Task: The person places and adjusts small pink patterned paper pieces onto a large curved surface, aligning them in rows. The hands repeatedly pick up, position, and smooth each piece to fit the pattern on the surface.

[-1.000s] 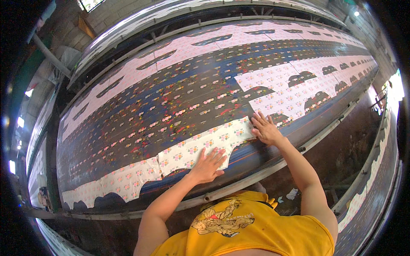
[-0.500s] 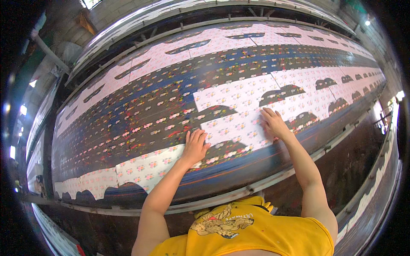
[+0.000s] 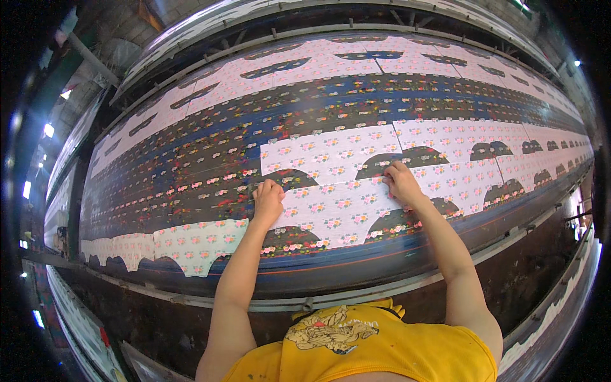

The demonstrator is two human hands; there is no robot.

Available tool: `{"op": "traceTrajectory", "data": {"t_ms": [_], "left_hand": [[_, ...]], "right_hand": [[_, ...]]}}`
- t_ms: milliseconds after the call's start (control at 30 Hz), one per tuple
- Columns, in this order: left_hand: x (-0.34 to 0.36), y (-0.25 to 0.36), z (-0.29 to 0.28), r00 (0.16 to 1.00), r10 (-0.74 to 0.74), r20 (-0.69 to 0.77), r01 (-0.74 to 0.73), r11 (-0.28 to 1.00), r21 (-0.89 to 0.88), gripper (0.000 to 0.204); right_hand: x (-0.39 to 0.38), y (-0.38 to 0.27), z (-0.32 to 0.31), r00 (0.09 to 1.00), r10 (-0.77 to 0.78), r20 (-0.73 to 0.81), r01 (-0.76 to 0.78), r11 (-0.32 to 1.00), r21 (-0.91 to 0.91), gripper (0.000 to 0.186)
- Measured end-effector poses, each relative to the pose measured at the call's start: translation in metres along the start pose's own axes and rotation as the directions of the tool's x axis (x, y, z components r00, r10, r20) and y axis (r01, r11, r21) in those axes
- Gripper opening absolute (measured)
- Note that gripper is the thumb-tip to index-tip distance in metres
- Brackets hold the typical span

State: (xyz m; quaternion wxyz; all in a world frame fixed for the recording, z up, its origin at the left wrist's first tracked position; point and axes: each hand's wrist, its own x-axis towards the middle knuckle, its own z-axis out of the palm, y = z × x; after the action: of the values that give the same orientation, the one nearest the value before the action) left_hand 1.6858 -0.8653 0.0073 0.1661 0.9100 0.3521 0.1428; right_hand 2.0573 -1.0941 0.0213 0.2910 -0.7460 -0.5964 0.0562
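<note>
A white cloth panel [image 3: 344, 210] with a pink, orange and green flower print and curved cut-outs lies in the near row on a long dark table. My left hand [image 3: 269, 202] is closed, its fingertips pinching the panel's upper left corner. At its upper edge, farther right, my right hand [image 3: 403, 183] is closed too, fingers curled in a pinch. Just beyond lies another floral panel [image 3: 331, 151], its curved cut-outs showing the dark tabletop near both hands. The exact fingertip contact is partly hidden by my hands.
Pale floral pieces [image 3: 197, 245] lie along the near edge at left. The dark tabletop [image 3: 172, 172] carries rows of printed flower marks. Pink-white panels [image 3: 223, 89] line its far side. A metal rail [image 3: 356, 294] runs along the near edge, and further long tables stand around.
My view has shifted slightly. Both hands have gone from fingers laid out on the cloth to curled pinches at the panel's upper edge, the left hand moving farther left.
</note>
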Motion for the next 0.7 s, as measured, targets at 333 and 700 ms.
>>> {"op": "traceTrajectory", "data": {"t_ms": [333,700], "left_hand": [[0.004,0.005,-0.015,0.999,0.04,0.013,-0.037,0.984,-0.172,0.012],[-0.024,0.013,-0.011,0.972,0.16,-0.171,-0.181,0.977,-0.116,0.009]], "right_hand": [[0.007,0.001,-0.001,0.997,-0.026,0.076,0.028,0.999,-0.026,0.011],[-0.015,-0.009,0.007,0.993,-0.103,-0.05,0.099,0.992,-0.078,0.019]]}}
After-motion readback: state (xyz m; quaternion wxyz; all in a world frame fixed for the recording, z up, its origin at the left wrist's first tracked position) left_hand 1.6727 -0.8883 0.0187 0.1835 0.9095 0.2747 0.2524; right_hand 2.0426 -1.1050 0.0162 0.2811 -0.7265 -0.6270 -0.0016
